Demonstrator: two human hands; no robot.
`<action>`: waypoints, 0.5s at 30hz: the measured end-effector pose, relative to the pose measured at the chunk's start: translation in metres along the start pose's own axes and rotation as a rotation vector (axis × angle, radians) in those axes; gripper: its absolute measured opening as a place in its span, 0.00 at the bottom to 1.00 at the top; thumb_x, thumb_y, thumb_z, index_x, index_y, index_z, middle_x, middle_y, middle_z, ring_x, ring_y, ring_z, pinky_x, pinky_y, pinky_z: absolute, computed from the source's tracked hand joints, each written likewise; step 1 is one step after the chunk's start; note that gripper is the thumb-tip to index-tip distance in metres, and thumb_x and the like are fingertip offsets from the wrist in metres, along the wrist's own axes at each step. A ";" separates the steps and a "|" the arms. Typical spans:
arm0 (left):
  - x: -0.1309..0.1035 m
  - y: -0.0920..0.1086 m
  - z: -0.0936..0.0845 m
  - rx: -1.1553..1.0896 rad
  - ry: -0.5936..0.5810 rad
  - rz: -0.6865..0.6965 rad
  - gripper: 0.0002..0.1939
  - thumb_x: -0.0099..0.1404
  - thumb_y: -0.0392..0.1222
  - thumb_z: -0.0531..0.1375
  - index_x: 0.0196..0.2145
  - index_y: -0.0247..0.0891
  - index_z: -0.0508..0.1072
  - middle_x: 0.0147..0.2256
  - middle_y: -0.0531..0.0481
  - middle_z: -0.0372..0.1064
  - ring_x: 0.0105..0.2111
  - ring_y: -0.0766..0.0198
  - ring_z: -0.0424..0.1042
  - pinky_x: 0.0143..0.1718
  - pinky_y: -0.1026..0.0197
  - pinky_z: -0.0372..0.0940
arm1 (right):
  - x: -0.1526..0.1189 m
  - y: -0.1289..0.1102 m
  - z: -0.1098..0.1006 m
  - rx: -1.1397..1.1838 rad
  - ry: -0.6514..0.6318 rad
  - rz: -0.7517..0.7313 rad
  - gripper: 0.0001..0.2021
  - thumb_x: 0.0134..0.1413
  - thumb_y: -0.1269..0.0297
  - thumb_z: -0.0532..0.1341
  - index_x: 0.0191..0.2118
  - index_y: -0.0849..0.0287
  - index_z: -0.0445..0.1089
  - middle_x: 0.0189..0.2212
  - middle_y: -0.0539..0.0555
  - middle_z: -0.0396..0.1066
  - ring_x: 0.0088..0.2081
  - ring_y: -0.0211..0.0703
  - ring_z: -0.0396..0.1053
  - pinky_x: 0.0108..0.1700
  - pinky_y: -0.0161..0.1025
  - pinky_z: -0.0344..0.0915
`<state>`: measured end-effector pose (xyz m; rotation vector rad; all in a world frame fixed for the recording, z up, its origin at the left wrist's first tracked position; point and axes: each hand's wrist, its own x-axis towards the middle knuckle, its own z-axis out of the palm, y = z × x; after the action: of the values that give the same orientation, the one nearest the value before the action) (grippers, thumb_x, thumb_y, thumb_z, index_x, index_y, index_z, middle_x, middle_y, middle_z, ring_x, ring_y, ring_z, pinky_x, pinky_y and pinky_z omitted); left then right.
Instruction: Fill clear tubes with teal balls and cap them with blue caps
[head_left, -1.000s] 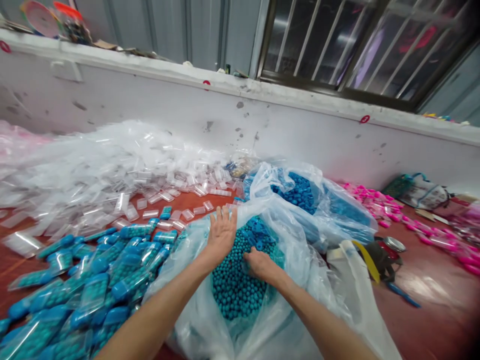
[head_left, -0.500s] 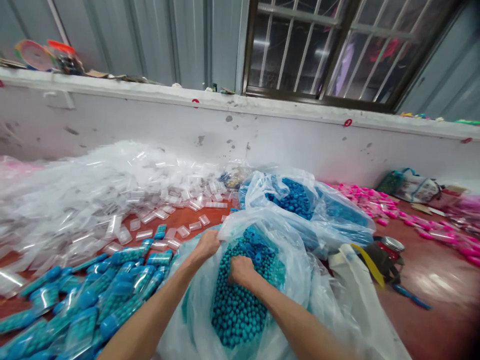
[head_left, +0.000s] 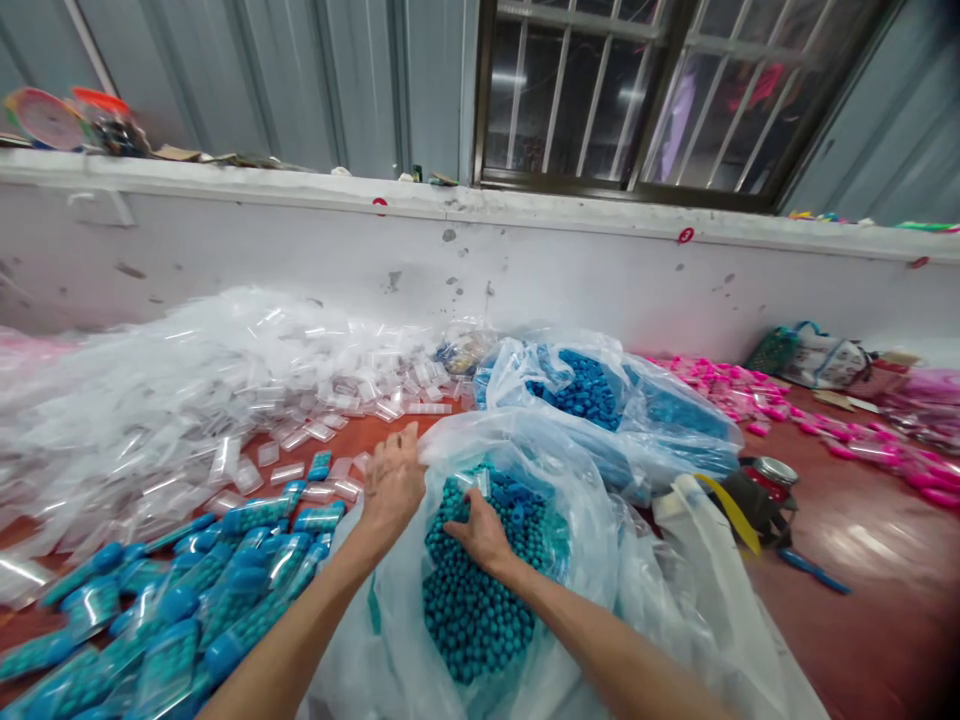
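Thumb and fingers of the right hand [head_left: 484, 538] stand apart over the teal beads [head_left: 487, 615], with a small clear plastic piece [head_left: 477, 482] just at the fingertips; whether they have hold of it, the view does not settle. Bent fingers of the left hand [head_left: 394, 485] are at the left rim of the translucent plastic bag [head_left: 397, 630] that holds the beads; whether they pinch its film cannot be told. Blue plastic parts [head_left: 521, 505] lie on the beads toward the far side, beyond the right hand.

Left of the bag, bead-filled clear tubes with blue caps [head_left: 169, 660] are piled on the red-brown surface [head_left: 870, 620], and behind them spreads a large heap of clear plastic cases [head_left: 225, 400]. Just behind the bead bag, a second bag [head_left: 517, 375] holds darker blue pieces [head_left: 585, 390]. Farther right lie bright pink pieces [head_left: 724, 385] and a silver-lidded jar [head_left: 775, 472].
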<state>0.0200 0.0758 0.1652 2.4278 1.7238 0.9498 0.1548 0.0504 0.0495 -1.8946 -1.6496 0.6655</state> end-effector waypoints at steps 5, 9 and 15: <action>-0.065 0.024 0.016 -0.256 0.034 0.119 0.17 0.64 0.38 0.46 0.49 0.37 0.64 0.38 0.43 0.67 0.39 0.57 0.67 0.41 0.56 0.62 | -0.019 0.006 -0.019 0.206 -0.012 -0.041 0.20 0.45 0.62 0.60 0.46 0.58 0.60 0.29 0.48 0.66 0.29 0.41 0.68 0.32 0.35 0.63; -0.096 0.026 0.049 -0.666 -0.246 -0.347 0.21 0.60 0.42 0.51 0.50 0.32 0.61 0.44 0.39 0.64 0.40 0.57 0.67 0.40 0.56 0.63 | -0.038 0.012 -0.028 0.427 -0.155 0.070 0.19 0.46 0.58 0.58 0.44 0.59 0.55 0.24 0.44 0.61 0.13 0.34 0.61 0.14 0.31 0.55; -0.108 0.011 0.078 -1.269 -0.695 -0.768 0.29 0.52 0.51 0.58 0.48 0.31 0.59 0.24 0.53 0.65 0.17 0.70 0.63 0.17 0.68 0.53 | -0.058 0.021 -0.029 0.614 -0.333 0.109 0.12 0.50 0.60 0.52 0.40 0.58 0.55 0.18 0.41 0.60 0.11 0.33 0.61 0.12 0.28 0.54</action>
<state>0.0448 0.0033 0.0554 0.9529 1.0354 0.6101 0.1818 -0.0118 0.0580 -1.4784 -1.3097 1.4094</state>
